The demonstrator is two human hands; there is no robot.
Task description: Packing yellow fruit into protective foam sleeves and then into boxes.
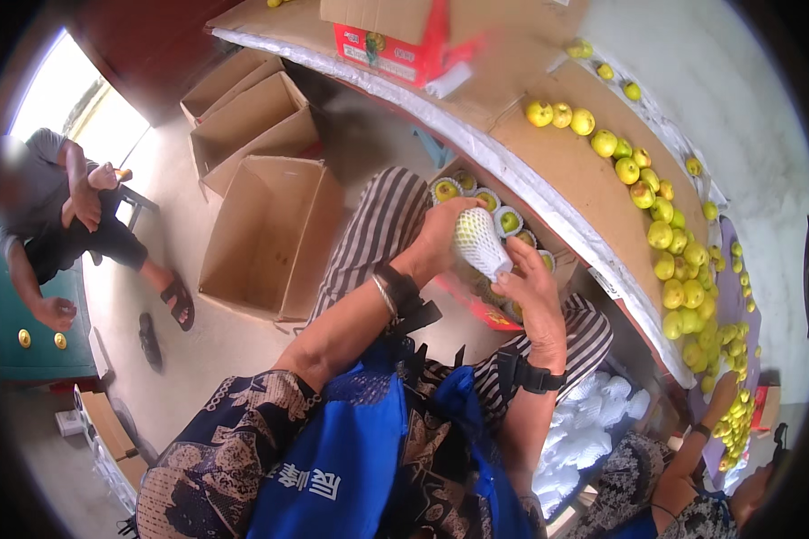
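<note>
A yellow-green fruit, apple or pear, sits inside a white foam net sleeve [482, 242] in front of my knees. My left hand [438, 232] grips the fruit end of it. Around the narrow tail of the sleeve are the thumb and fingers of my right hand [536, 296]. Just beneath both hands stands an open cardboard carton [566, 269] with red printed sides. Several fruits in foam nets [509, 221] lie in it, stem ends up; my hands hide some of them.
Loose yellow-green fruit [681, 269] covers part of the cardboard-topped table [553, 155]. A red box [384, 54] stands on it. Empty cardboard boxes [263, 249] are at left. White foam sleeves [583, 431] are heaped by my right knee. A seated person [74, 202] and a co-worker's arm [687, 458] are nearby.
</note>
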